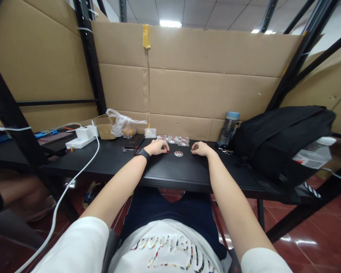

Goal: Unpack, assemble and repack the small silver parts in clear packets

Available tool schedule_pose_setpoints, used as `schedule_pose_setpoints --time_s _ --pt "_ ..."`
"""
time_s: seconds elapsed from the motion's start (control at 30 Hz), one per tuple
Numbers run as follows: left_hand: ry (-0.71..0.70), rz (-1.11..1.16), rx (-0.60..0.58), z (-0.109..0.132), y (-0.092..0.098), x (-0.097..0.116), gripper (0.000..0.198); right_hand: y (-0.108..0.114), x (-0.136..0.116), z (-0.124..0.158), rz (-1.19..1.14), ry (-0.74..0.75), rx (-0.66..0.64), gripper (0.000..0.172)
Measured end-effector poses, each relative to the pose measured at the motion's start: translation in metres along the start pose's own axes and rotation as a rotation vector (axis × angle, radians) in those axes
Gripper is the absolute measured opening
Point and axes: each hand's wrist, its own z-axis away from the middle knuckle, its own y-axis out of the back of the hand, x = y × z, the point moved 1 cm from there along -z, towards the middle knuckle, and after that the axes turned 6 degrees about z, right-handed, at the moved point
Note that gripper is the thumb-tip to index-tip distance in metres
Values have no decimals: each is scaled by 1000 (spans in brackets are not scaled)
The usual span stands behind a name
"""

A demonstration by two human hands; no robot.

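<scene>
A round, clear disc [179, 153] with a small red and white centre lies flat on the black tabletop [176, 170] between my hands. My left hand [158, 147], with a dark watch on its wrist, is left of the disc, its fingers curled together at a small red piece [167, 152]. To the disc's right my right hand [200, 148] rests with thumb and fingers pinched; whatever they hold, if anything, is too small to make out. Just behind lie several clear plastic packets [183, 141] with red bits inside. A white packet [150, 132] sits to their left.
A dark phone [134, 141], a tied plastic bag [125, 123], a cardboard box [104, 127] and a white power strip [81, 141] with a trailing cable are at left. On the right are a water bottle [228, 129] and black backpack [284, 140]. Cardboard panels [193, 87] wall the back.
</scene>
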Motion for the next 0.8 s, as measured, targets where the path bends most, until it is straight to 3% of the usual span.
schedule_pose_setpoints --time_s 0.23,0.37,0.43,0.6,0.7,0.8 --pt "47 -82 62 -4 -7 -5 6 3 -1 -1 -116 63 182 28" --pt "44 -75 131 -3 -9 -1 13 4 -11 0 -334 182 289 31" --pt "22 6 213 -5 -8 3 17 4 -23 3 -483 258 298 35" --pt "-132 467 484 -9 -4 17 20 2 -65 15 -788 437 311 47" --pt "-150 588 534 -9 -4 24 23 -3 -84 21 -870 481 291 49" --pt "-152 555 536 -8 -4 28 20 -8 -92 23 -896 511 286 49"
